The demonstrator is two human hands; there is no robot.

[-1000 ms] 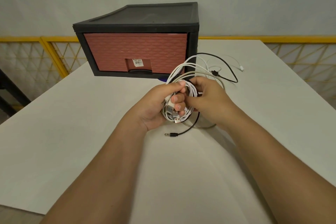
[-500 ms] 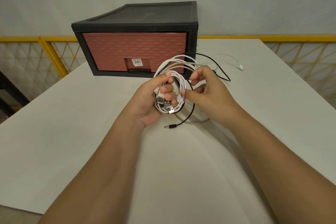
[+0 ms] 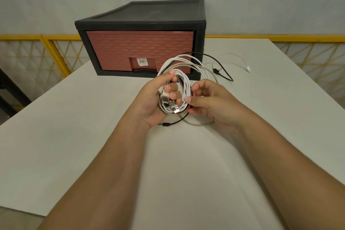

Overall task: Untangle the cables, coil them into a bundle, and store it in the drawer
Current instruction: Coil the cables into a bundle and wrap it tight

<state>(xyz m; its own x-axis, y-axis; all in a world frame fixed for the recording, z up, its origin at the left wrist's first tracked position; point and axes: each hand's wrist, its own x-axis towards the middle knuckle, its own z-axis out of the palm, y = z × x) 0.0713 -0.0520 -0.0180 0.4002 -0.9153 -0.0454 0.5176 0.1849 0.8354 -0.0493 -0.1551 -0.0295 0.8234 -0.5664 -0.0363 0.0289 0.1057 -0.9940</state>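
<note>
Two hands of ours meet just above the white table (image 3: 56, 136), near its middle. Our left hand (image 3: 151, 102) has its fingers curled round the cable bundle (image 3: 183, 82) and grips it, with several USB plugs (image 3: 172, 106) lying against the fingers. Our right hand (image 3: 211, 104) pinches the right side of the same coil between thumb and curled fingers. A dark plug (image 3: 164, 124) hangs below the bundle. Farther to the right, a black cable (image 3: 222, 69) and a thin white cable (image 3: 240, 60) trail from the coil and lie loose on the table. Behind the bundle stands the drawer (image 3: 140, 50), closed, its reddish brick-pattern front set in a black frame. A yellow fence (image 3: 56, 50) runs beyond the table.
</note>
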